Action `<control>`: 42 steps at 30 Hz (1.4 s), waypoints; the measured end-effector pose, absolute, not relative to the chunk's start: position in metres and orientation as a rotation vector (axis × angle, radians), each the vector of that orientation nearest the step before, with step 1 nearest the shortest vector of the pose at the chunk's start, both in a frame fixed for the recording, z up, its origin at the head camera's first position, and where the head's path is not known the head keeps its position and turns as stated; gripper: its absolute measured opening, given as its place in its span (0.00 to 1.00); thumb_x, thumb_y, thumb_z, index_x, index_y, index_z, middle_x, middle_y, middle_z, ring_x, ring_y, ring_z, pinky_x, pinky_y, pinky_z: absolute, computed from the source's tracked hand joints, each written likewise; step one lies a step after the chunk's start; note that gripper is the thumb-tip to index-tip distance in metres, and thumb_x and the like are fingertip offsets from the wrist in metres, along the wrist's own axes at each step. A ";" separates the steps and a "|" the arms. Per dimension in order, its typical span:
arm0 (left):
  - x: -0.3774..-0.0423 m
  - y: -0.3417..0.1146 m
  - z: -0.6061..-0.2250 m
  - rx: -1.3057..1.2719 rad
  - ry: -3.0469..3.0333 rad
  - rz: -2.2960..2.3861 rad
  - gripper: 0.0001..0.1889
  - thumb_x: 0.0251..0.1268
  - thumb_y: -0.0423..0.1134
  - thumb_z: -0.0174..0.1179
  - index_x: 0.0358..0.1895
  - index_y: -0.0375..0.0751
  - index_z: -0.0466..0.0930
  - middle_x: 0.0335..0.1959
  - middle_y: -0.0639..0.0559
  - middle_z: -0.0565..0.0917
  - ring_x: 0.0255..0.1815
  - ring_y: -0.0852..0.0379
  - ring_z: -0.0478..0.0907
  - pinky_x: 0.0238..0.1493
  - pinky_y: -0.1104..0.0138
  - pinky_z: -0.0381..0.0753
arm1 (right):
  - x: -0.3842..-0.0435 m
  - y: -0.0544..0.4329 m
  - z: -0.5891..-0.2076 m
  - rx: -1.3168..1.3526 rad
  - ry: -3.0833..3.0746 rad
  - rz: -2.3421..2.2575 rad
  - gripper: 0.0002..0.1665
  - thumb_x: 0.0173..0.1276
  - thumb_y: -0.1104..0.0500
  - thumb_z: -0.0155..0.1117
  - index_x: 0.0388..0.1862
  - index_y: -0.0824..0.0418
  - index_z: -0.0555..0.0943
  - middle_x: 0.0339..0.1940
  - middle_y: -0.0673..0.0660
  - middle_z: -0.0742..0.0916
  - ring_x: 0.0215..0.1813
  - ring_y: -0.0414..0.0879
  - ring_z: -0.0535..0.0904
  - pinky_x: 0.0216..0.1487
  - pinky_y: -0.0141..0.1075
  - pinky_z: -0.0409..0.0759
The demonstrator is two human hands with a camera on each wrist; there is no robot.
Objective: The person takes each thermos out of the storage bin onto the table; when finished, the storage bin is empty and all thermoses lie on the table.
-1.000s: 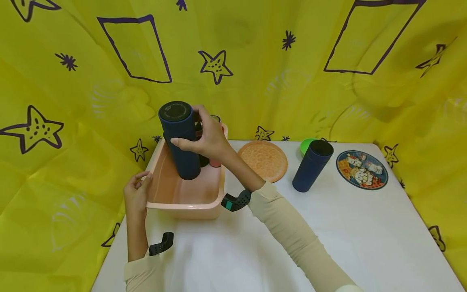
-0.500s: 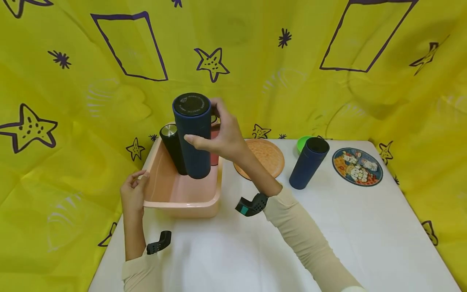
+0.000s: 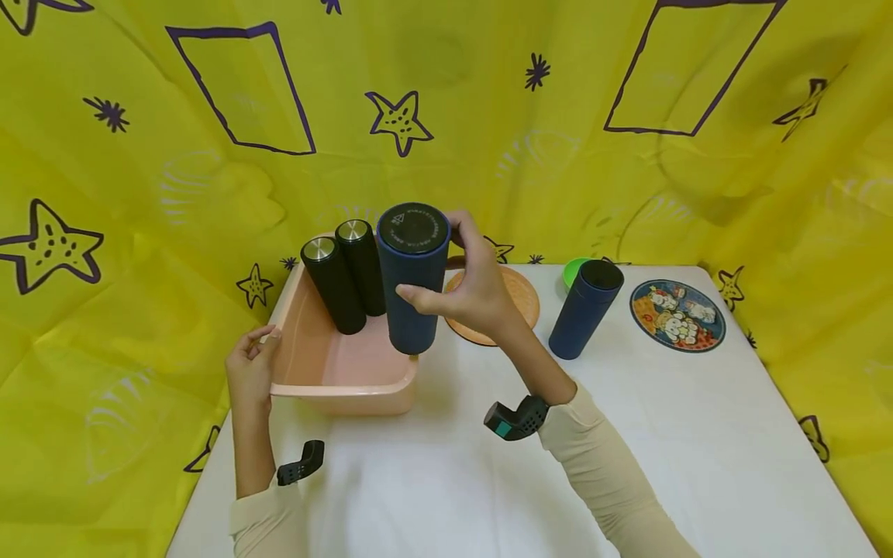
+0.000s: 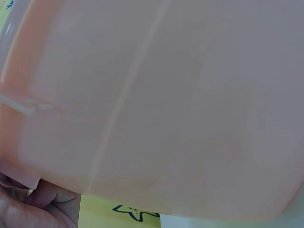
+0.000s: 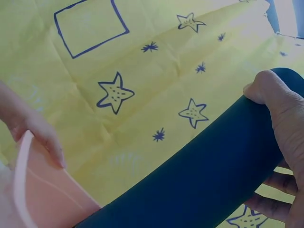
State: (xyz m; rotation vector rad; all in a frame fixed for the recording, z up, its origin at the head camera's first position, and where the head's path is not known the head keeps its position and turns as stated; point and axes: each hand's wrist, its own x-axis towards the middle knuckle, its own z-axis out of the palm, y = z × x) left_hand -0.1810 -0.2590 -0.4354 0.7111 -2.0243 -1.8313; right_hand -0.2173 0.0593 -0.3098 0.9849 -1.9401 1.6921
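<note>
A: What is the right hand [image 3: 477, 298] holding?

B: A dark blue flask [image 3: 412, 302], gripped from the side, thumb across the near face and fingers round the back. That wrap suits a wide, smooth cylinder, I'd say; a fingertip hold would likely slip.

A: And where is it?

B: In the air at the right side of the pink tub [image 3: 342, 390], printed round end up. Its lower end overlaps the tub's right rim in the head view — whether it hangs over the inside or just past the edge, I can't tell.

A: Why is the left hand [image 3: 251, 364] on the tub?

B: It pinches the rim at the left, probably to keep a light plastic thing from sliding. In the left wrist view the tub's wall fills most of the frame.

A: Inside?

B: Two black flasks, the left one [image 3: 335, 287] and the right one [image 3: 366, 267], leaning side by side with silver ends up. The far wall presumably props them.

A: What stands across the table [image 3: 453, 480]?

B: A second blue flask [image 3: 586, 310], on its own base between the orange disc [image 3: 525, 293] and the picture mat [image 3: 678, 316] — well apart from the tub.
</note>
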 end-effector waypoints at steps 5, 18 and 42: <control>-0.181 -0.259 -0.434 0.713 -2.013 -1.841 0.14 0.66 0.46 0.63 0.50 0.44 0.81 0.21 0.61 0.75 0.24 0.64 0.75 0.24 0.74 0.77 | -0.206 0.075 -0.326 0.931 -1.950 1.678 0.42 0.46 0.49 0.76 0.56 0.67 0.69 0.49 0.60 0.82 0.49 0.46 0.78 0.40 0.41 0.84; -0.184 -0.262 -0.429 0.732 -1.995 -1.854 0.12 0.65 0.46 0.64 0.48 0.47 0.81 0.23 0.62 0.78 0.25 0.64 0.77 0.24 0.74 0.79 | -0.187 0.123 -0.355 0.782 -1.869 1.666 0.41 0.44 0.56 0.77 0.53 0.75 0.69 0.49 0.45 0.82 0.49 0.42 0.80 0.41 0.31 0.83; -0.181 -0.258 -0.433 0.740 -1.980 -1.896 0.14 0.66 0.45 0.64 0.50 0.43 0.81 0.25 0.61 0.81 0.25 0.64 0.79 0.25 0.73 0.80 | -0.161 0.227 -0.422 0.525 -1.878 1.524 0.44 0.34 0.72 0.75 0.52 0.84 0.66 0.48 0.44 0.82 0.45 0.34 0.81 0.42 0.19 0.77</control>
